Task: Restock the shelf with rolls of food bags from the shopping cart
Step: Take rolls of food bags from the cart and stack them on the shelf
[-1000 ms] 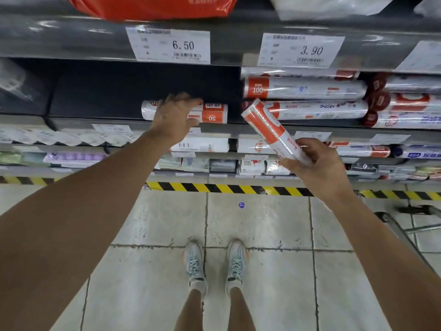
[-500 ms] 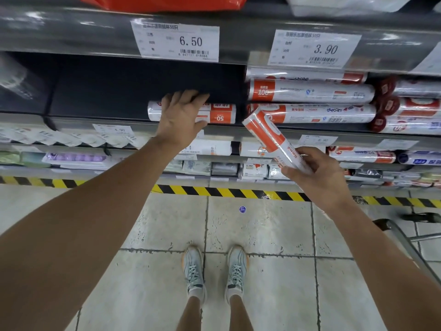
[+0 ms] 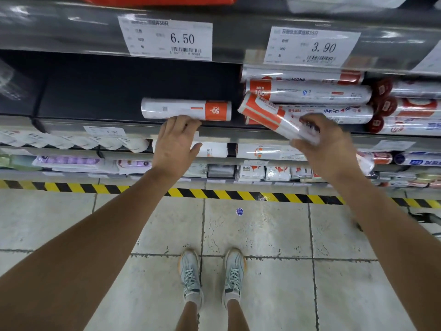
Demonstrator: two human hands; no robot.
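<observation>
Standing before a dark grey metal shelf [image 3: 114, 130] in a shop aisle, a person reaches out with both bare arms. Pale, worn tiles cover the floor [image 3: 262, 259], and a yellow-and-black hazard stripe [image 3: 214, 194] runs along the foot of the racks, with a small round blue sticker [image 3: 239, 211] just in front of it.

One lone roll of food bags [image 3: 181, 110] lies lengthwise near the shelf's front edge, and its orange band reads "50" upside down. The left hand [image 3: 176, 144] is wide, fingers fairly straight, with its fingertips at that front edge just under the lone roll.

The right hand [image 3: 327, 149] grips a second roll [image 3: 269, 117] by its clear end. This roll is tilted, and its orange end points up towards the left end of the stacked rolls [image 3: 310, 91] on the right part of the shelf. One stacked roll shows "100".

On the rail above, a left price tag [image 3: 167, 38] reads "6.50" and a right price tag [image 3: 312, 46] reads "3.90". A lower tag [image 3: 105, 132] reads "4.90".
</observation>
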